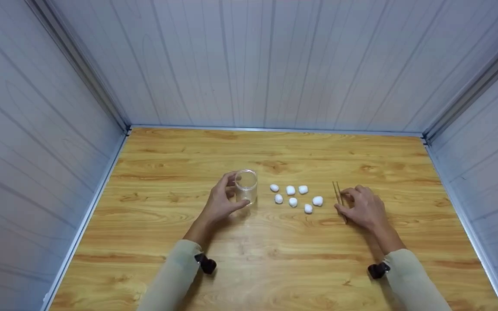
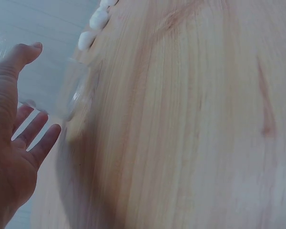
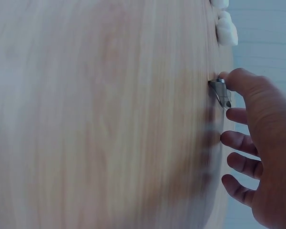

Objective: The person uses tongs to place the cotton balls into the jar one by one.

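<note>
My left hand is round a clear glass cup that stands upright on the table. Its thumb lies across the front near the base, with fingers at the far left side; the left wrist view shows the cup between thumb and fingers. On the right, thumb and index finger of my right hand pinch thin metal tweezers low over the wood. In the right wrist view, one end of the tweezers shows between those fingertips, the other fingers spread apart. Several white cotton balls lie between the hands.
The wooden tabletop is bounded by pale panel walls at the back, left and right. Black wrist cameras sit at both sleeve cuffs, close above the table. The cotton balls form two loose rows, nearest the cup on their left.
</note>
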`<state>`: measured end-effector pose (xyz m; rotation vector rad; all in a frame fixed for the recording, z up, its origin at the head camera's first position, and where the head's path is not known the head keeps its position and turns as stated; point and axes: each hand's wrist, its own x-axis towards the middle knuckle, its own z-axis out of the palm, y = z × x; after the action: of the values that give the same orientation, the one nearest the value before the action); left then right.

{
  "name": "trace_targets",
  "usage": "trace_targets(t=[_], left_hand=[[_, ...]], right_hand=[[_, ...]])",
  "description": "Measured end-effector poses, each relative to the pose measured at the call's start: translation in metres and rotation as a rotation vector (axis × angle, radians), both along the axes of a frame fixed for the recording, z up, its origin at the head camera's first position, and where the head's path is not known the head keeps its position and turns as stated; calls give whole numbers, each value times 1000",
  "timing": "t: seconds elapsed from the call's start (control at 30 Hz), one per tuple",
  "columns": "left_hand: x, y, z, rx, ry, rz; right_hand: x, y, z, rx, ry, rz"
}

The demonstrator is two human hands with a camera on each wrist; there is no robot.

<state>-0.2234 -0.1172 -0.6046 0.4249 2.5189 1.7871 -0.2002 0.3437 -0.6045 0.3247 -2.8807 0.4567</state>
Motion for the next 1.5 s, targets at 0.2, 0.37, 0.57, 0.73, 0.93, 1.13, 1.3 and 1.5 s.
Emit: trace_targets(t=[0.2, 0.37, 0.57, 0.73, 0.93, 1.13, 1.3, 1.5], left_hand=[[-1, 2, -1, 19, -14, 4], [-1, 5, -2, 29, -27, -4], [0, 6, -2, 28, -37, 1], [-2, 7, -3, 21, -33, 1], [-3, 6, -6, 39, -32, -3], [-5, 4, -6, 28, -40, -4], [-7, 3, -8, 27, -32, -9], [-8, 3, -11, 45, -46, -11]], right_hand=[[-2, -2, -1, -16, -5, -6], [-2, -4, -2, -35, -41, -22], [-1, -4, -2, -43, -64, -37], [-1, -5, -3, -48, -86, -34], [-1, -5, -3, -66, -99, -34], [-1, -5, -4, -73, -106, -35], [-1, -5, -5, -73, -111, -38], [-1, -5, -7, -81, -114, -24]])
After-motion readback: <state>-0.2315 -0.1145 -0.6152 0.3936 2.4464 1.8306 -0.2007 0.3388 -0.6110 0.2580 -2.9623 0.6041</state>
